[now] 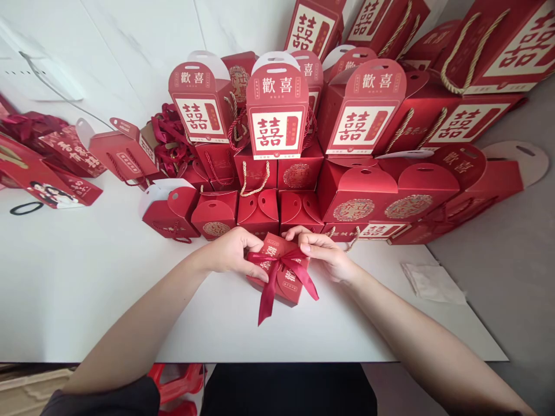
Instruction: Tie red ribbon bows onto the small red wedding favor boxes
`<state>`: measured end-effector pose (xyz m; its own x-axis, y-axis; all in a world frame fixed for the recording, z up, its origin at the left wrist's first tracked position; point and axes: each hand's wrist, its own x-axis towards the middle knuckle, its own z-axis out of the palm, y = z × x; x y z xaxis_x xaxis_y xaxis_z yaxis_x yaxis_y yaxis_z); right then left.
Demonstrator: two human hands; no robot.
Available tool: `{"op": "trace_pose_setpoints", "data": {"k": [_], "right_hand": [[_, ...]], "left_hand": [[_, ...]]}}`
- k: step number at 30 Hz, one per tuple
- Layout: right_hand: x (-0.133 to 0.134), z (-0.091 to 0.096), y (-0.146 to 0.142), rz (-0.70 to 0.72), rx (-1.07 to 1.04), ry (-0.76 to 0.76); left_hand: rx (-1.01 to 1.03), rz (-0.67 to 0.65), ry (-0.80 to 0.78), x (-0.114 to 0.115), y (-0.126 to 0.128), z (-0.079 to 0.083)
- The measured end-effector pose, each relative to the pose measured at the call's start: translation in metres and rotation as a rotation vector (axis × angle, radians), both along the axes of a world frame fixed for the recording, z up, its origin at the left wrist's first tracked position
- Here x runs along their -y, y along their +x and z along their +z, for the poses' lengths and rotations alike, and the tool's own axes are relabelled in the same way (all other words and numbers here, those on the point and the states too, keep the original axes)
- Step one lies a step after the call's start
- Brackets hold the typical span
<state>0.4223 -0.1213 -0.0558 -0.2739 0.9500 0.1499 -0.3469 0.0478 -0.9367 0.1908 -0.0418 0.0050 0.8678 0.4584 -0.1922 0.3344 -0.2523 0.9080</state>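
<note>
This looks like a gift-packing corner indoors, but I can't tell if it is in a home or a shop. The white surface (104, 289) stands by a pale wall (143, 46) with a plug socket (47, 78). Lots of red boxes (359, 179) are piled on it, next to a heap of shiny ribbons (171, 130). One small box (289, 287) wears a bow (280, 260).

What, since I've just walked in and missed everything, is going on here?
A person at a white table handles a small red box with a red ribbon tied across it. The left hand holds the box's left side; the right hand is at the ribbon's right side. Other red boxes stand stacked behind.
</note>
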Motion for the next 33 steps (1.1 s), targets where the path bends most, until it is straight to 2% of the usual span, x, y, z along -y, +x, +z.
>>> {"op": "trace_pose_setpoints", "data": {"k": [3, 6, 10, 12, 14, 15, 16, 17, 20, 22, 24, 26, 29, 33], "right_hand": [[0.002, 0.008, 0.001, 0.018, 0.067, 0.018], [0.007, 0.029, 0.012, 0.024, 0.270, 0.075], [0.016, 0.056, 0.034, -0.155, 0.702, 0.044], [0.020, 0.063, 0.040, -0.044, 0.878, -0.041], [0.025, 0.067, 0.038, 0.161, 0.956, -0.083], [0.028, 0.068, 0.034, 0.221, 0.992, -0.060], [0.032, 0.069, 0.028, 0.220, 1.051, -0.007], [0.037, 0.070, 0.021, 0.156, 1.136, 0.068], [0.051, 0.071, -0.002, -0.260, 1.415, 0.317], [0.058, 0.068, -0.016, -0.415, 1.514, 0.490], [0.059, 0.064, -0.023, -0.468, 1.547, 0.628], [0.057, 0.061, -0.023, -0.479, 1.529, 0.666], [0.052, 0.063, -0.014, -0.415, 1.408, 0.519], [0.046, 0.071, 0.001, -0.246, 1.182, 0.260]], "left_hand": [[0.027, -0.019, -0.028, -0.002, -0.002, 0.000], [0.021, -0.042, -0.081, -0.007, -0.006, 0.001], [-0.053, -0.079, -0.112, -0.014, -0.012, 0.003], [-0.071, -0.061, -0.110, -0.014, -0.012, 0.004], [-0.088, -0.027, -0.114, -0.012, -0.011, 0.006], [-0.098, -0.011, -0.118, -0.010, -0.010, 0.007], [-0.107, 0.004, -0.125, -0.008, -0.009, 0.009], [-0.113, 0.016, -0.134, -0.006, -0.007, 0.011], [-0.116, 0.025, -0.155, -0.001, -0.004, 0.016], [-0.108, 0.013, -0.141, 0.000, -0.003, 0.017], [-0.097, -0.001, -0.117, 0.000, -0.003, 0.016], [-0.084, -0.011, -0.090, -0.001, -0.004, 0.014], [-0.060, -0.006, -0.039, -0.001, -0.004, 0.012], [-0.039, 0.035, -0.002, 0.001, -0.001, 0.010]]}}
